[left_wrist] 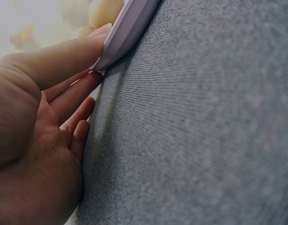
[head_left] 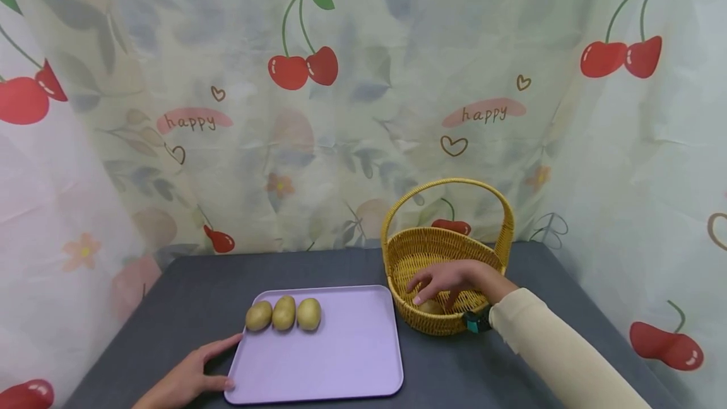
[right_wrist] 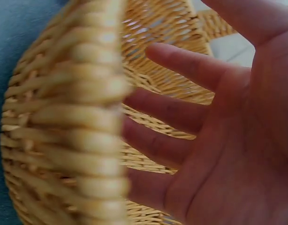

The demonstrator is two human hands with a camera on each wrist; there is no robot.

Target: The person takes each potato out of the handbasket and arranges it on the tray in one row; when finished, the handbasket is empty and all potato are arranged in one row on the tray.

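Note:
Three potatoes, one of them the right-hand potato (head_left: 309,314), lie in a row near the far left corner of a lilac tray (head_left: 335,358). My left hand (head_left: 190,374) touches the tray's left edge with thumb and fingertips, its fingers fairly straight. In the left wrist view the thumb (left_wrist: 64,58) meets the tray rim (left_wrist: 127,35). My right hand (head_left: 449,278) reaches over the front rim into a wicker basket (head_left: 417,322), fingers spread. Below it a potato (head_left: 431,307) sits in the basket, partly hidden. Its palm faces the right wrist camera with nothing held.
The basket's tall arched handle (head_left: 449,182) rises behind my right hand. Both the tray and basket stand on a dark grey cloth (head_left: 216,289). A cherry-print curtain (head_left: 352,112) hangs around the back and sides. A dark watch (head_left: 477,320) is on my right wrist.

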